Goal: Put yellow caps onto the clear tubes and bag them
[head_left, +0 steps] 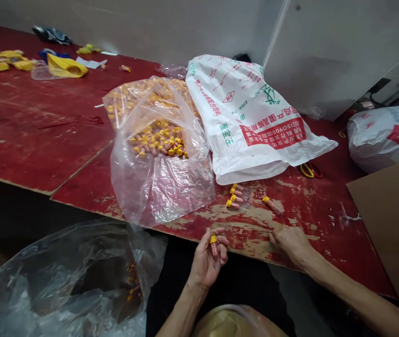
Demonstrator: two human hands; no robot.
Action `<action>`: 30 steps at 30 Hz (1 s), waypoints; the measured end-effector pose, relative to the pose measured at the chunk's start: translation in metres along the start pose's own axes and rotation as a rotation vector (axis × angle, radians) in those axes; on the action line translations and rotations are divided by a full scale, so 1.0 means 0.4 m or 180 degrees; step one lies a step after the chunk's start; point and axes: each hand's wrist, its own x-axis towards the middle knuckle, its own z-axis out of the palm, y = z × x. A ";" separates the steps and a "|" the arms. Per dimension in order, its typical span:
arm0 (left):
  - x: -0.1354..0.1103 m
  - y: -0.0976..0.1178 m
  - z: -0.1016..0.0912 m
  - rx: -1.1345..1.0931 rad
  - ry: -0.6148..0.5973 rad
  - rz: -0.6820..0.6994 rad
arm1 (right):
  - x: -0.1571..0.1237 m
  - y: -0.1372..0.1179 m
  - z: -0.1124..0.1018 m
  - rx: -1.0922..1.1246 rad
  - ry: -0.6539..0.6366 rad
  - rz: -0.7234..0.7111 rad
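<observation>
In my left hand (203, 262), just off the table's front edge, lies a small clear tube (214, 249) with a yellow cap and pinkish-red grains inside. Its cap points up, and my fingers curl around it. My right hand (292, 243) rests near the front edge of the red table, fingers curled into a fist; whatever they may hold is hidden. Beyond that hand lies a single capped tube (272, 205). Several similar tubes (235, 198) lie side by side to its left. A large clear plastic bag (160, 187) full of yellow-capped tubes (164, 138) sits left of them.
A white printed sack (252, 126) lies behind the tubes, with yellow- and red-handled scissors (310, 170) by its corner. At the right are another sack (385, 135) and a cardboard box (392, 224). An open clear bag (62, 276) hangs below the table at left, some tubes inside.
</observation>
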 end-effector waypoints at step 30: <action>-0.036 -0.075 0.039 -0.0126 -0.0001 -0.0171 | 0.067 0.018 -0.060 0.0793 0.1360 0.0269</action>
